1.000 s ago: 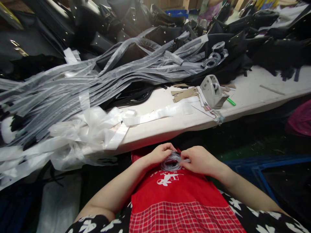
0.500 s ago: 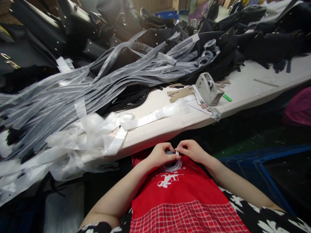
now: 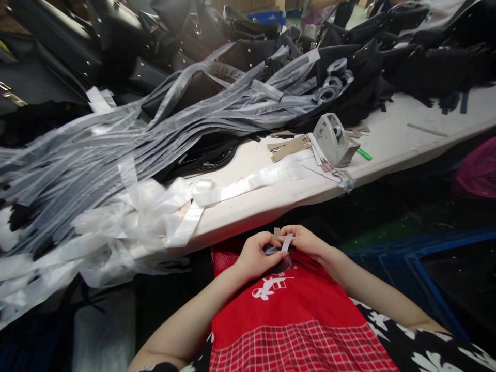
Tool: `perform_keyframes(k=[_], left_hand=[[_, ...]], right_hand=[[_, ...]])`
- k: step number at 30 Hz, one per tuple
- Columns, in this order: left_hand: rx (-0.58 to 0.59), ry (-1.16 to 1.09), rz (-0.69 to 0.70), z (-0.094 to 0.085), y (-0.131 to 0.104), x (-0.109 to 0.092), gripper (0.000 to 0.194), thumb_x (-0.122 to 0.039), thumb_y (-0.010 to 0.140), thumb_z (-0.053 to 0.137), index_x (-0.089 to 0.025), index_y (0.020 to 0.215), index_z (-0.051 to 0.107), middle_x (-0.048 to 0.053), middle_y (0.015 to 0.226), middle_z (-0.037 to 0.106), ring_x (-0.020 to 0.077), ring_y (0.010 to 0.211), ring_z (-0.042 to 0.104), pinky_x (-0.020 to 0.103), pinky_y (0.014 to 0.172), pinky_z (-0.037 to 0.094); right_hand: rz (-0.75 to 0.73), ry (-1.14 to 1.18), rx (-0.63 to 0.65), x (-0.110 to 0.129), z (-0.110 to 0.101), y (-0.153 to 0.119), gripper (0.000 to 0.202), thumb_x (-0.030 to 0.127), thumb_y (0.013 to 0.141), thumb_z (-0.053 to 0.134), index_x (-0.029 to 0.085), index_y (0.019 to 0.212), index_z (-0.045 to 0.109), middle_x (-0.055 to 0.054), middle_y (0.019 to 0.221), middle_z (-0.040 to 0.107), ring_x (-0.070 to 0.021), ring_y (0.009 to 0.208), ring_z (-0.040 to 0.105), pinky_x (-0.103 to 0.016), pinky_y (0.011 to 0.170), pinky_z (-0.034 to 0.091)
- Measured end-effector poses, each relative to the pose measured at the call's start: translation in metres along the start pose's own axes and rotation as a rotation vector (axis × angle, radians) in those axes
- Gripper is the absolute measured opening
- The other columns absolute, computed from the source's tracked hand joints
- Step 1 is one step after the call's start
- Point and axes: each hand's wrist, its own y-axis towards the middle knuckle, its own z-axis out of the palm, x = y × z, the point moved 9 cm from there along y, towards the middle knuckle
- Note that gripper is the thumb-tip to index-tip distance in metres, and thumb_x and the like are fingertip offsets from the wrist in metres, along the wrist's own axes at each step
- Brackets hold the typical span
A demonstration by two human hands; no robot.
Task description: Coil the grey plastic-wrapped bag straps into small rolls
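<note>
Close together in front of the red apron (image 3: pixel 287 305), both of my hands work at one small coil. My left hand (image 3: pixel 259 253) is closed round the coiled plastic-wrapped strap (image 3: pixel 287 262), which is mostly hidden behind its fingers and thumb. A short pale strip (image 3: pixel 287 242) stands out between the hands, and my right hand (image 3: pixel 304 241) pinches it. A small brown piece (image 3: pixel 276 232) shows just above the fingertips; what it belongs to I cannot make out.
Long plastic-wrapped straps (image 3: pixel 170 116) cover the table's left half, with crumpled clear film (image 3: pixel 139 212) at its front edge. A grey tape dispenser (image 3: pixel 334 140), brown card strips (image 3: pixel 290 147) and a green stick (image 3: pixel 364 154) lie near the middle. Black bags (image 3: pixel 248 57) pile behind. A blue crate (image 3: pixel 422 263) stands lower right.
The pale strip between my hands now shows longer and tilted, and a brown piece has appeared above the fingers. Less of the coil is visible below my left hand.
</note>
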Motion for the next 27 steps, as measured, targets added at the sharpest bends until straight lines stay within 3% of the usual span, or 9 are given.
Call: perform_keyframes(k=[3,6,9,11,14,17,22,27], left_hand=[[-0.111,0.049,0.017,-0.009,-0.004,-0.004,0.015,-0.028,0.073,0.071,-0.018,0.073,0.06,0.002,0.083,0.061,0.0157,0.079,0.058,0.027,0.075,0.046],[-0.201,0.039,-0.12,-0.015,-0.004,0.01,0.013,-0.027,0.074,0.067,-0.018,0.071,0.058,0.001,0.079,0.059,0.0146,0.074,0.056,0.026,0.07,0.045],[-0.112,-0.109,-0.286,-0.003,-0.001,0.028,0.015,-0.029,0.075,0.064,-0.017,0.069,0.056,-0.002,0.067,0.058,0.0118,0.061,0.052,0.023,0.058,0.042],[-0.066,-0.167,-0.326,0.004,0.0,0.032,0.017,-0.03,0.073,0.066,-0.017,0.068,0.056,-0.002,0.065,0.059,0.0108,0.057,0.051,0.022,0.055,0.04],[-0.051,-0.167,-0.326,0.007,0.0,0.033,0.018,-0.03,0.071,0.068,-0.016,0.068,0.056,-0.002,0.064,0.06,0.01,0.055,0.05,0.021,0.053,0.038],[-0.032,-0.159,-0.286,0.009,-0.001,0.031,0.019,-0.032,0.072,0.067,-0.016,0.071,0.057,-0.002,0.065,0.059,0.0099,0.056,0.05,0.021,0.054,0.039],[-0.068,-0.056,-0.142,0.002,-0.002,0.018,0.019,-0.028,0.074,0.065,-0.017,0.083,0.053,0.0,0.077,0.061,0.012,0.068,0.054,0.023,0.063,0.043],[0.0,0.069,-0.099,0.004,-0.002,0.01,0.013,-0.026,0.079,0.058,-0.018,0.086,0.051,0.001,0.08,0.063,0.0135,0.07,0.056,0.025,0.065,0.043]], right_hand=[[-0.16,-0.056,-0.077,0.015,0.001,-0.005,0.019,0.033,0.071,0.069,0.017,0.066,0.061,0.003,0.062,0.058,-0.0124,0.061,0.05,-0.025,0.06,0.039],[-0.285,-0.161,-0.119,0.029,0.003,-0.014,0.016,0.031,0.077,0.063,0.017,0.071,0.065,0.0,0.07,0.063,-0.0145,0.067,0.055,-0.026,0.065,0.042],[-0.275,-0.214,-0.089,0.032,0.003,-0.018,0.016,0.031,0.078,0.062,0.016,0.073,0.068,-0.001,0.072,0.066,-0.0161,0.069,0.057,-0.026,0.067,0.044],[-0.238,-0.199,-0.01,0.032,0.003,-0.019,0.019,0.033,0.079,0.063,0.016,0.076,0.07,-0.001,0.073,0.068,-0.0166,0.071,0.059,-0.027,0.069,0.044],[-0.184,-0.131,0.135,0.033,0.003,-0.02,0.026,0.039,0.08,0.063,0.015,0.08,0.071,-0.003,0.074,0.068,-0.0166,0.07,0.059,-0.027,0.069,0.045],[-0.16,-0.112,0.202,0.032,0.003,-0.02,0.028,0.041,0.076,0.07,0.014,0.081,0.072,-0.004,0.075,0.069,-0.0166,0.07,0.06,-0.028,0.069,0.045],[-0.109,-0.111,0.161,0.024,0.003,-0.014,0.03,0.043,0.068,0.078,0.014,0.073,0.071,-0.002,0.068,0.067,-0.0137,0.063,0.057,-0.026,0.063,0.043],[-0.074,-0.14,0.12,0.018,0.001,-0.01,0.034,0.046,0.066,0.079,0.014,0.066,0.068,-0.001,0.064,0.065,-0.0124,0.06,0.054,-0.025,0.06,0.041]])
